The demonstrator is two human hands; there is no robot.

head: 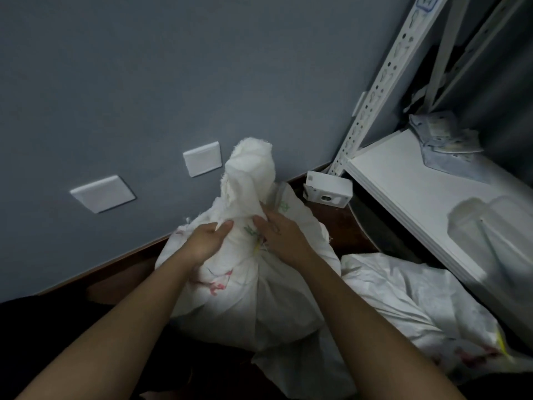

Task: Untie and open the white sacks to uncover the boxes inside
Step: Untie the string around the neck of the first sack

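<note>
A full white sack [248, 295] with faded red and green print stands on the dark floor in front of me, its neck [248, 174] bunched and standing upright. My left hand [206, 241] grips the cloth at the base of the neck on the left. My right hand [278, 233] pinches the cloth on the right side of the neck, by a yellow tie [256, 248]. A second white sack [418, 310] lies on the floor to the right. No box shows.
A grey wall [144, 82] with two white plates [102, 193] runs behind the sack. A small white cardboard box [328, 190] lies by the wall. A white shelf unit [403, 180] with a perforated post [375, 90] stands at the right.
</note>
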